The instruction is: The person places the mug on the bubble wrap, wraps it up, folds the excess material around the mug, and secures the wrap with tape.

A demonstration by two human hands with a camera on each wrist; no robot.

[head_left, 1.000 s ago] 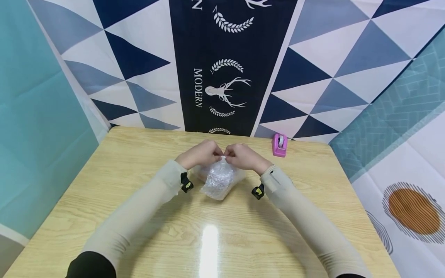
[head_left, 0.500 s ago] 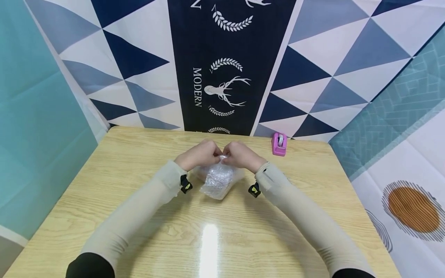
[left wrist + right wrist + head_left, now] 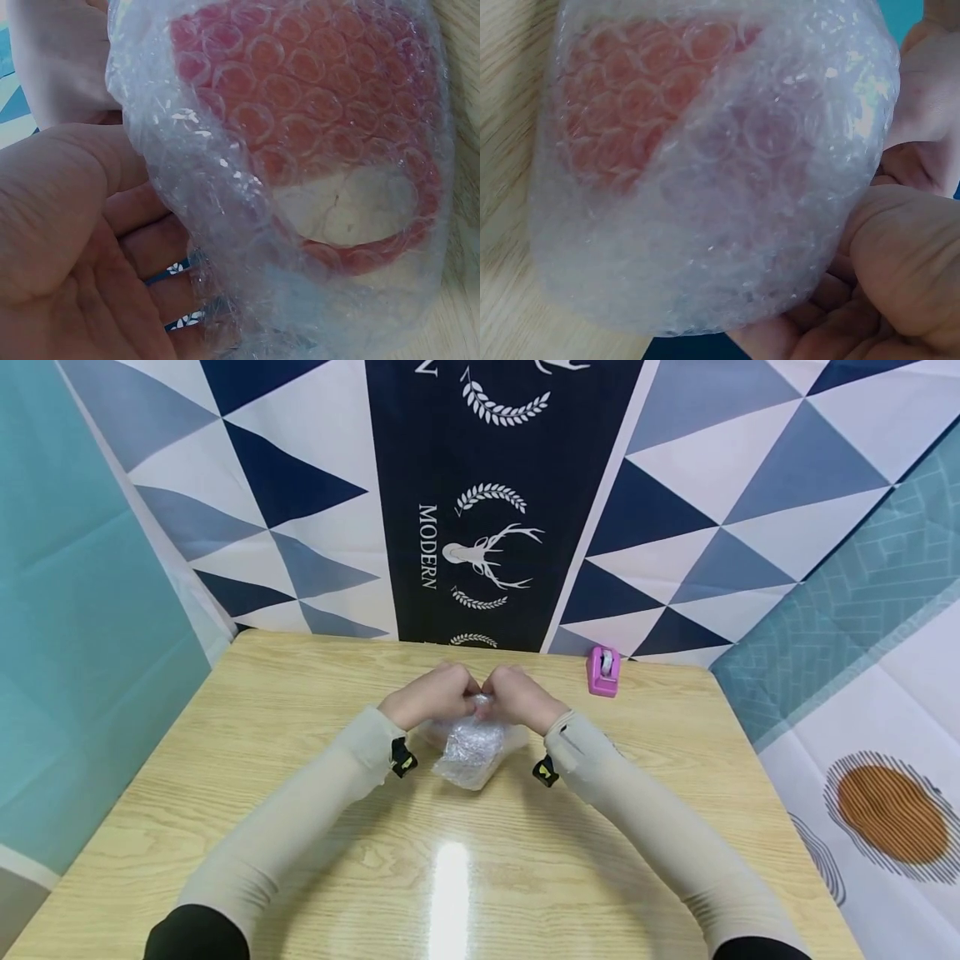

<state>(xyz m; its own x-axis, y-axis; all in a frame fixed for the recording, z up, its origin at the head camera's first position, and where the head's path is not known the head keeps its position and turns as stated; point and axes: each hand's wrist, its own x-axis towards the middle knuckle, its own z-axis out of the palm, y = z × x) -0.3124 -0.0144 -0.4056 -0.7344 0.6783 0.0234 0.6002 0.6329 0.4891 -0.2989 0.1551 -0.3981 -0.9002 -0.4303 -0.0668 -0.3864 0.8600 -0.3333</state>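
A bundle of bubble wrap [image 3: 471,752] sits on the wooden table in front of me. Through the plastic in the left wrist view shows a red item [image 3: 300,112] with a loop like a mug's handle; its exact kind is blurred by the bubbles. My left hand [image 3: 431,696] pinches the top of the wrap between thumb and fingers. Right beside it, my right hand [image 3: 521,700] pinches the same gathered spot, and the two hands nearly touch. Folded layers [image 3: 742,225] cover part of the red item in the right wrist view. The fingertips are mostly hidden.
A pink tape dispenser [image 3: 603,673] stands near the table's back edge, right of my hands. Behind the table [image 3: 315,852] hangs a patterned cloth [image 3: 480,460], with more cloth along both sides.
My right hand has shifted slightly left and turned inward over the top of the wrap, with its wrist following. My left hand and the bundle stay almost where they were.
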